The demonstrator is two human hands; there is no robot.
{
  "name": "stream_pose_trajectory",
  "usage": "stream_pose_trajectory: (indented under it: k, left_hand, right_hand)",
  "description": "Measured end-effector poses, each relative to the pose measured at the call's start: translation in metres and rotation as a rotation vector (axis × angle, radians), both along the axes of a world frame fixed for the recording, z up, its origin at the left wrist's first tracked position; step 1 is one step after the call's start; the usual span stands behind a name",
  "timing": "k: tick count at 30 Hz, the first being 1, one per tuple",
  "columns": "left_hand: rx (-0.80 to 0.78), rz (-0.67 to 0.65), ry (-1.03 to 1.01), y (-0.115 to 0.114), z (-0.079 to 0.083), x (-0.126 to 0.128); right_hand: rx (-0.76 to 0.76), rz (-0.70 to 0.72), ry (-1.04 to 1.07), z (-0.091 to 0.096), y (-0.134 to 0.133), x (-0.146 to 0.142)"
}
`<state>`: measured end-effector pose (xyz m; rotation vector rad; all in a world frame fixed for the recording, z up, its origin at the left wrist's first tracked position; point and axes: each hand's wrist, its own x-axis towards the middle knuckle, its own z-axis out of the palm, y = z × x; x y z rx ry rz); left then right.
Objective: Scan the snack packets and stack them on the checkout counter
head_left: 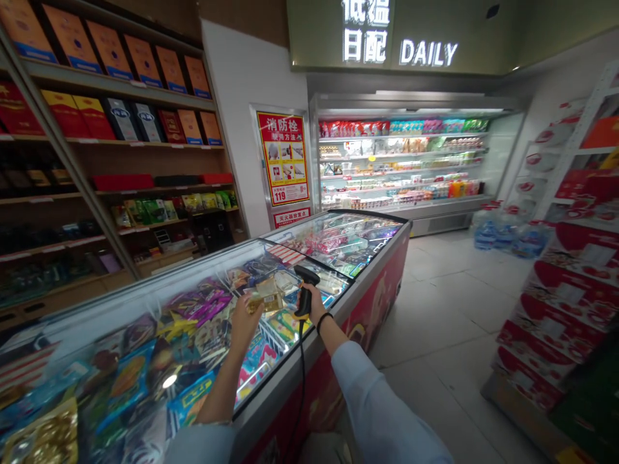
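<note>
While a person stands alongside a red-fronted chest freezer [382, 293] in a shop, both their hands are out over its glass-topped section nearest them. The left hand [244, 322] has its fingers closed narrowly around one small gold packet [258, 299], pinching it up above the bagged goods in the freezer. Just beside that packet, the right hand [309, 303] wraps fully around the grip of one black barcode scanner [304, 290], with one black coiled cable [302, 380] dropping from the scanner down past the freezer's front. There's one dark band [324, 321] on the right wrist, and both forearms come out of light blue sleeves [377, 399]. Inside the freezer are loads of colourful bagged products, too jumbled to count properly. Past the far end of the freezer stands one lit, open-front chiller [401, 161] with five or so shelves of packaged food, under one glowing "DAILY" sign [428, 53]. Left of the freezer is a wall of wooden shelves [111, 138], six orange boxes [142, 64] along the top, and one red-and-yellow fire hydrant poster [283, 158] sits on the wall beyond. Right of the freezer, across the tiled aisle, are stacked red-and-white cartons [556, 328], with packs of bottled water [503, 235] further along.
</note>
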<state>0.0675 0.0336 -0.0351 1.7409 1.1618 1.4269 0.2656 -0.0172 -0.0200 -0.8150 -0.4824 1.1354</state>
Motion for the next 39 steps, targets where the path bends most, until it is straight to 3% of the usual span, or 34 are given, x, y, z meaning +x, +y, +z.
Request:
stream_pose_trajectory:
  k: [19,29,34,39]
  left_hand:
    - [0.082,-0.079,-0.001,-0.012,-0.003,0.013]
    - [0.177,-0.027,0.047,-0.015,-0.009,0.017]
    - [0.166,0.066,-0.013,-0.032,0.011,0.000]
    - [0.246,0.149,-0.054,-0.058,0.059,-0.053]
  right_hand:
    - [0.022,0.015,0.019,0.001,-0.003,-0.004]
    - [0.017,0.027,0.018,-0.001,0.000,-0.003]
    - [0.054,0.131,-0.016,0.004,-0.013,-0.008]
    - [0.038,0.122,-0.058,0.017,-0.024,-0.041]
